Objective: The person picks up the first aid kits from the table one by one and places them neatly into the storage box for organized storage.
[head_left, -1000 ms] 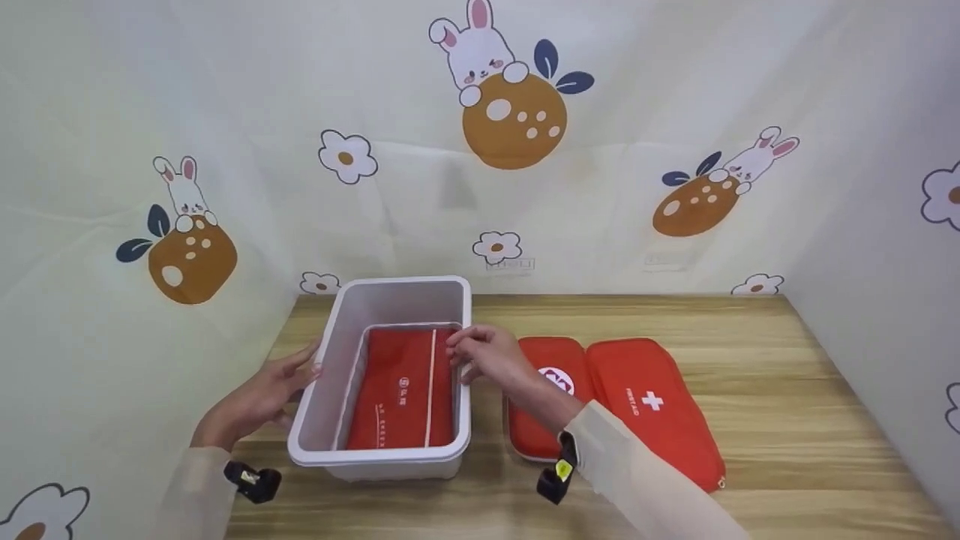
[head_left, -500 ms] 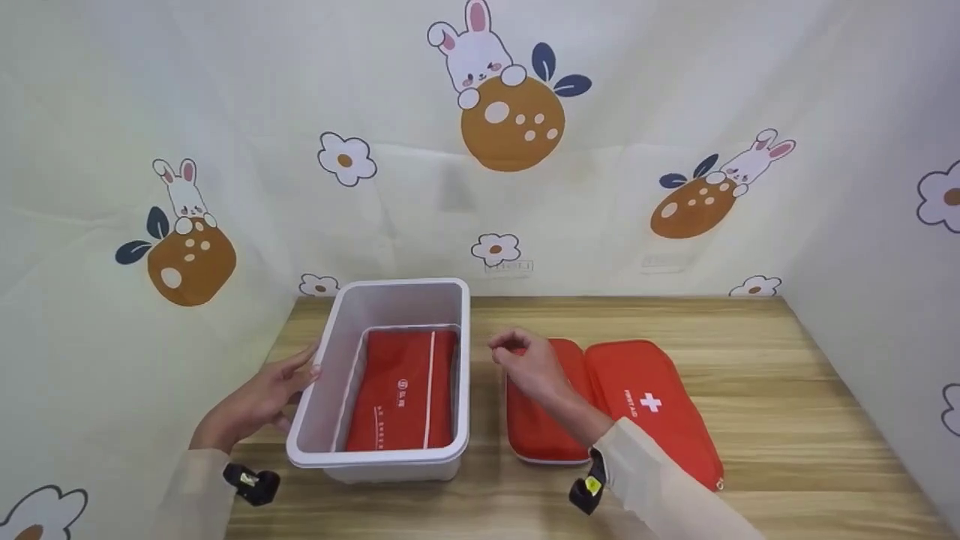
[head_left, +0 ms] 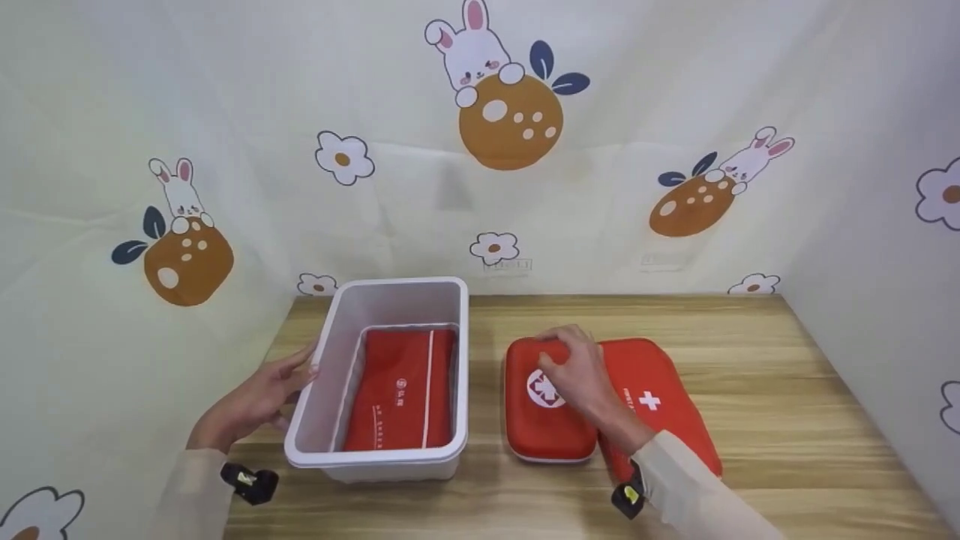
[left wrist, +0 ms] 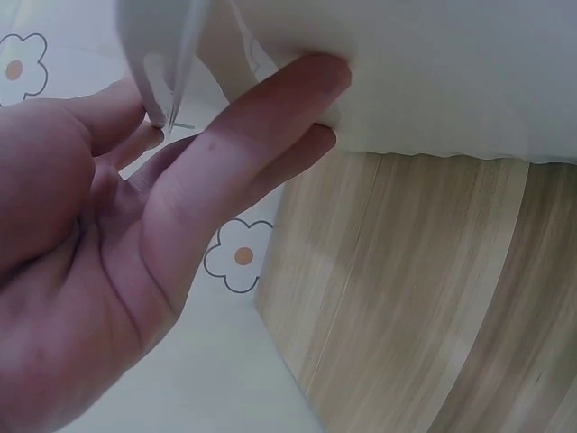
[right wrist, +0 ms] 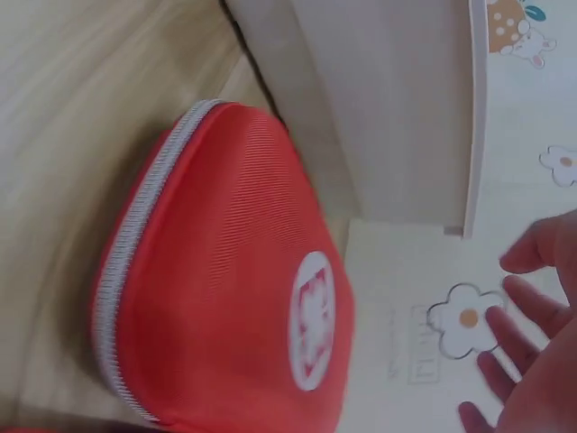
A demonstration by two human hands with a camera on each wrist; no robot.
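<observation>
Nearest, lower left of the head view: left hand [head_left: 251,401], fingers [left wrist: 270,117] straight and laid flat against the outer left wall of the white plastic bin [head_left: 330,360], holding nothing. Lower centre-right: right hand [head_left: 577,375], fingers loosely spread and slightly bent, above the far end of the small red case [head_left: 536,420]; the wrist view shows them apart from its surface, gripping nothing. The small red case lies flat on the wooden tabletop [head_left: 787,390], just right of the bin, with a grey zip edge and a round white emblem [right wrist: 313,317]. Touching its right side: a larger red first-aid pouch [head_left: 667,405] with a white cross. Inside the bin, on its floor: a flat red pouch [head_left: 401,390] with white lettering. Farthest: cream backdrop [head_left: 637,90] printed with rabbits and flowers, across the top of the frame.
</observation>
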